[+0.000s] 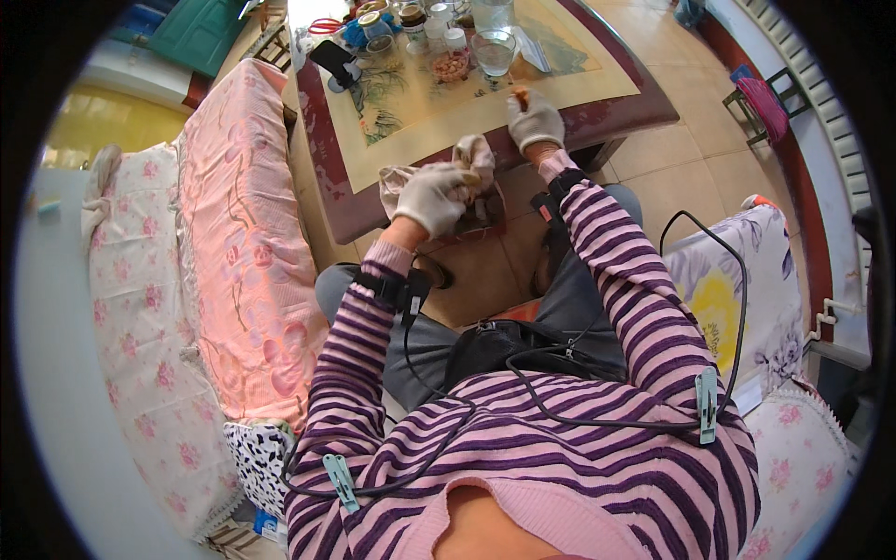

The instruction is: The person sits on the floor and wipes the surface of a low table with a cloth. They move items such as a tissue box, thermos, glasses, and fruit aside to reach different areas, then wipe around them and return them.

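Observation:
My left hand point(432, 199), in a white knit glove, grips a crumpled pale cloth point(476, 152) at the table's near edge. Below the cloth, a small container point(483, 210) is partly visible; its contents are unclear. My right hand point(537, 124), also gloved, rests at the edge of the dark red table point(595, 112). Something orange-brown shows at its curled fingertips, too small to tell whether it is a held thing or bare fingers. Beyond it stand a glass bowl of water point(494, 52) and a clear cup of reddish-brown pieces point(449, 66).
Several jars point(413, 24), red-handled scissors point(326, 26) and a phone on a stand point(336, 61) occupy the tabletop. A sofa with a pink cover point(245, 266) flanks me on the left. Black cables point(532, 406) run from my wrists across my striped sweater. At right is a small stool point(759, 105).

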The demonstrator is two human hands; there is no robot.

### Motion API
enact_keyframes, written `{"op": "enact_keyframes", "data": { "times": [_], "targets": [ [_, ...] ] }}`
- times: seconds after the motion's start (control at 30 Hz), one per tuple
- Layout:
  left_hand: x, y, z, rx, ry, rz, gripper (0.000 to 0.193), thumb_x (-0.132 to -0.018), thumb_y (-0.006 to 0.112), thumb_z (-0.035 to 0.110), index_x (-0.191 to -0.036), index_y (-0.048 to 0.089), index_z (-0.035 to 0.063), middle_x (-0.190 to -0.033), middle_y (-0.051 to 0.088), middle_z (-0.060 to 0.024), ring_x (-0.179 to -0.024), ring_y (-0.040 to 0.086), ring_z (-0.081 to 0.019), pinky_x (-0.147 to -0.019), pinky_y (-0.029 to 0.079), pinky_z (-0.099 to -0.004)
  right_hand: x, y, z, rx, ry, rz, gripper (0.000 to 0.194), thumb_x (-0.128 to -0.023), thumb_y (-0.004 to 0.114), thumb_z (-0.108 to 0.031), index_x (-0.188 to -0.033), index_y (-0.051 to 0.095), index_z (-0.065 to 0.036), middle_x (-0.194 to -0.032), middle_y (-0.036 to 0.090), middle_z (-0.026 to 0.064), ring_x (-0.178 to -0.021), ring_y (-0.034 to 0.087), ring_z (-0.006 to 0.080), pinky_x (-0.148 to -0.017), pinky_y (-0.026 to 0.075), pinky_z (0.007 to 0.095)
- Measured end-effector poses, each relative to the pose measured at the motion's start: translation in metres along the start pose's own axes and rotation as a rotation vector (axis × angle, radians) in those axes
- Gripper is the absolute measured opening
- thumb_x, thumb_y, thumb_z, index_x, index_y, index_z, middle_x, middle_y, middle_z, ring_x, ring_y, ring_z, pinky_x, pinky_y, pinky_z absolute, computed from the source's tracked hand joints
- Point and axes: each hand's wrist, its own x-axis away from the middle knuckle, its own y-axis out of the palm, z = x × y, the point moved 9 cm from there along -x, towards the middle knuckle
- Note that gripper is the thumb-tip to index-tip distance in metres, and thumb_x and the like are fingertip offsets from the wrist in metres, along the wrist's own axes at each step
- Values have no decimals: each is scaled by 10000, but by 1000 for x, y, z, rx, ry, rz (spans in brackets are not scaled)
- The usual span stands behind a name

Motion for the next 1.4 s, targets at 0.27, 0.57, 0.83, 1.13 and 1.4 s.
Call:
{"op": "enact_keyframes", "data": {
  "times": [0.27,0.57,0.83,1.13,1.4],
  "targets": [
    [53,-56,-27,15,-23,206,406,-774,773,12,-1164,782,125,-1274,744,-87,-1191,700,-260,-1045,540,-370,-14,-26,23,247,39,143,248,-924,726,-366,-987,757,-128,-970,762,150,-934,733,366,-844,577,497],
    [-7,-85,-163,-52,-528,557,310,-810,752,82,-1111,795,145,-1127,778,-112,-986,747,-259,-915,573,-338,-9,-18,10,517,-23,120,241,-953,701,-377,-944,677,-138,-928,704,99,-877,702,321,-772,556,490],
    [-38,17,20,26,64,180,330,-759,769,52,-1068,804,164,-1114,773,-105,-1070,719,-322,-984,561,-421,-9,-16,12,577,14,56,237,-947,692,-378,-989,695,-145,-962,711,98,-927,711,322,-792,560,483],
    [29,-59,-45,316,-169,360,320,-808,713,-6,-1100,793,97,-1113,781,-65,-1016,740,-200,-880,589,-306,-7,-17,13,537,-1,91,243,-958,675,-375,-1015,702,-140,-968,714,100,-927,712,324,-799,560,480],
    [-64,-72,-126,-142,-422,654,246,-830,697,123,-1037,809,196,-1059,783,-56,-933,735,-263,-850,579,-363,-9,-16,12,532,41,17,256,-979,668,-386,-999,688,-131,-988,709,110,-958,701,328,-835,553,484]
  ]
}}
